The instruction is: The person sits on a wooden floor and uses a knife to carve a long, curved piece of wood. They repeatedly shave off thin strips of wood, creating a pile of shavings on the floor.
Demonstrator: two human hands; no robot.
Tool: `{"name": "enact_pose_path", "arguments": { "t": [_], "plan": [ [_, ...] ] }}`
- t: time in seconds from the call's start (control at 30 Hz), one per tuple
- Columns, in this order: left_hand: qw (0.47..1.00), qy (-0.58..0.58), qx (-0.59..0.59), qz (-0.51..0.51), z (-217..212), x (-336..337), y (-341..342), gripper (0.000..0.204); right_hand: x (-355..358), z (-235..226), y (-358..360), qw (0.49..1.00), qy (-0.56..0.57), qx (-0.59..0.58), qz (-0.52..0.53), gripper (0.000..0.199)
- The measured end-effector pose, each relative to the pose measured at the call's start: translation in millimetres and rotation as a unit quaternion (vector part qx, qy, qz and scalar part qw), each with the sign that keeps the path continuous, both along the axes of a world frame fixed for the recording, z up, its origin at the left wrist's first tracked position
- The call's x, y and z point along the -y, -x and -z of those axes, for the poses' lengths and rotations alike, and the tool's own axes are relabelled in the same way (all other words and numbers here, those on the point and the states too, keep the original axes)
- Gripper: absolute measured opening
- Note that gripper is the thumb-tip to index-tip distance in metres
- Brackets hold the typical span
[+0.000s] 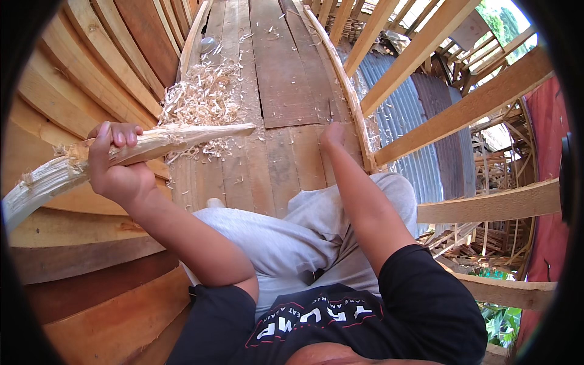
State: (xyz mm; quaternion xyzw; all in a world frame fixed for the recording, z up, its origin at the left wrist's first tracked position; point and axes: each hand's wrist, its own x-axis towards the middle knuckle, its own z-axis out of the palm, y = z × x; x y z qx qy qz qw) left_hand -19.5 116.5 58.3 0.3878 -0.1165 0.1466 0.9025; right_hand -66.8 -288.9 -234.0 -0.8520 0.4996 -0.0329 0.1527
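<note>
My left hand [120,161] is wrapped round a curved, rough-hewn wooden branch [173,139]. The branch runs in from the left edge and tapers to a pale, freshly cut point over the plank floor. On the right, my right hand [332,135] is closed low over the floorboards, its arm stretched forward. A thin dark strip [331,109] shows just beyond that fist; whether it is a blade held in it, I cannot tell. Curled wood shavings [204,100] lie heaped just beyond the branch.
Curved wooden ribs and planks [67,91] rise on my left. Upright timbers [420,52] line the right side along a long wooden rail [340,67]. Beyond them lie corrugated metal sheets [395,97] and a red sheet [550,121]. A small clear container [208,44] sits farther up the plank floor [246,173].
</note>
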Motion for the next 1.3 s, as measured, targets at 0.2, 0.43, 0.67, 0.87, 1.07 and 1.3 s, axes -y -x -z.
{"name": "enact_pose_path", "arguments": {
  "t": [0.2,0.43,0.67,0.87,1.07,1.3],
  "plan": [
    [1.0,-0.008,0.0,-0.006,-6.2,0.1,5.5,0.011,-101.6,-4.2,-2.7,0.961,-0.085,-0.033,-0.262,0.014],
    [0.999,-0.012,0.004,0.034,-12.9,-1.5,15.8,0.012,-106.9,-16.3,27.7,0.992,-0.025,0.099,-0.076,0.021],
    [0.997,-0.019,0.022,0.071,-23.7,-2.3,33.3,0.011,-169.6,-36.3,32.3,0.919,-0.186,-0.082,-0.338,0.025],
    [0.993,-0.027,0.047,0.101,-32.8,-12.6,47.0,0.013,-148.1,0.3,29.9,0.972,-0.114,0.102,-0.176,0.018],
    [0.999,-0.033,0.019,0.031,-32.4,-1.2,39.8,0.014,-165.4,-15.3,36.4,0.959,-0.127,-0.028,-0.254,0.015],
    [0.996,-0.035,0.031,-0.079,-26.9,25.8,27.2,0.013,-105.0,-50.3,11.7,0.929,-0.103,-0.036,-0.354,0.022]
  ]
}}
